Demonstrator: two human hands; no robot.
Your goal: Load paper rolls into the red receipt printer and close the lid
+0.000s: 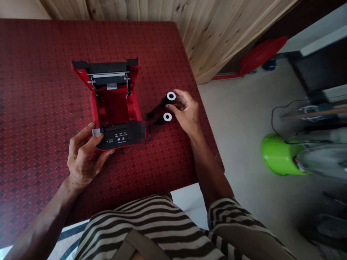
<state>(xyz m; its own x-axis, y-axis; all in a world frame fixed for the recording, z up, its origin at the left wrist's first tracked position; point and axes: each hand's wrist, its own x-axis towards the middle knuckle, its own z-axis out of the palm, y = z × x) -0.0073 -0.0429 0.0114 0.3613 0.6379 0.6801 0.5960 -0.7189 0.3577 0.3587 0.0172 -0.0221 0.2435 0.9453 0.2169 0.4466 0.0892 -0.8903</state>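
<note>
A red and black label printer (114,104) stands on the patterned red table with its lid (108,74) tipped up and its red inside showing. My left hand (82,153) grips the printer's front left corner, fingers bent over the edge by the black button panel (116,139) and a small grey piece. Just right of the printer, my right hand (185,110) pinches the upper of two dark rolls (171,96) with white ring-shaped ends. The lower roll (167,117) lies below it, close to the thumb. Dark shadow hides the rolls' far ends and whether they join.
The red table (40,90) ends at a right edge just past my right hand. A wooden panel wall (151,11) rises behind it. On the floor to the right are a green tub (276,155), a cable and a red object (262,54).
</note>
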